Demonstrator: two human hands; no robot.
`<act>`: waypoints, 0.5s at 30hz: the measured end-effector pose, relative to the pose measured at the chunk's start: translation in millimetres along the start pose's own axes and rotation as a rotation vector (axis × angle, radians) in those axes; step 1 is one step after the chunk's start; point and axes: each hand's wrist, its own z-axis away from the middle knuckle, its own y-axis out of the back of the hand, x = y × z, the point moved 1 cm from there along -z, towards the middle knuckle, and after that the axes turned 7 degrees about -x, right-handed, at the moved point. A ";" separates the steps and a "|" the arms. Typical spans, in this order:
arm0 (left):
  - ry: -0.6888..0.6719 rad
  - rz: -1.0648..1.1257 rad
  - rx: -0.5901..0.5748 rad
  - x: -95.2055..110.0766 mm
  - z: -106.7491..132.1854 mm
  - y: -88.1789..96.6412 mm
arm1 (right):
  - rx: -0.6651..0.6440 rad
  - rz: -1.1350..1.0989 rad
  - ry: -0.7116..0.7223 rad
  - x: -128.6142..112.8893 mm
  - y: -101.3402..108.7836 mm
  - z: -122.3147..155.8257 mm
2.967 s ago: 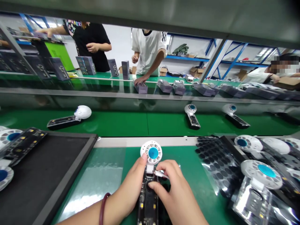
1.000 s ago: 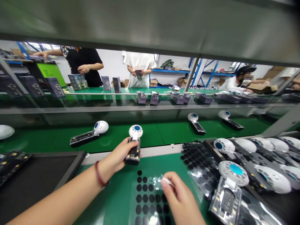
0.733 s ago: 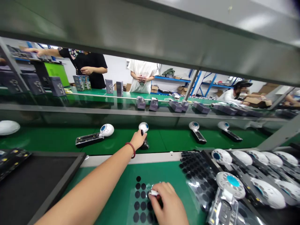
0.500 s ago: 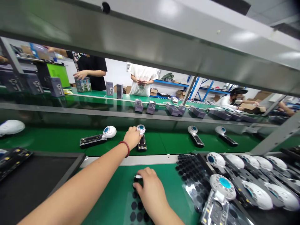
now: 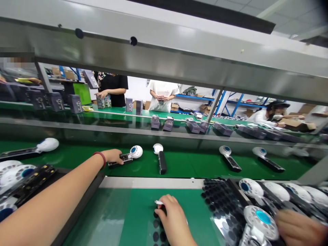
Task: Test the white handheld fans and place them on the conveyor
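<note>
My left hand [image 5: 114, 156], with a red band at the wrist, reaches over the green belt [image 5: 189, 164]. Its fingers close on the black handle of a device with a round white head [image 5: 136, 151]. To its right lies a similar white-headed device [image 5: 158, 149], its plain dark handle pointing toward me. Nearer to me, my right hand [image 5: 173, 213] pinches a small white plug-like piece [image 5: 159, 202] between thumb and finger. Below that hand is a clear sheet of round black stickers [image 5: 156, 236], partly covered by the hand.
More white-headed devices fill a black tray [image 5: 237, 191] at right. Another person's blurred hand [image 5: 299, 225] is beside a device [image 5: 260, 220] there. A second sticker sheet [image 5: 217, 201] lies left of that tray. A metal beam [image 5: 164, 54] crosses overhead; people and boxes are beyond.
My left hand has moved left from one device to its neighbour. The first device's handle now shows a plain dark side. Another person's hand has appeared at lower right.
</note>
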 end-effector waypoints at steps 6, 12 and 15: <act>-0.106 0.281 -0.018 37.6 21.1 -24.7 | 0.090 -0.316 -0.066 0.3 4.5 0.2; -0.257 0.720 -0.119 93.0 87.5 -115.9 | 0.220 -0.623 -0.080 -31.4 30.0 11.4; -0.256 0.820 -0.153 108.8 113.0 -168.9 | 0.242 -0.669 -0.035 -47.5 41.7 17.8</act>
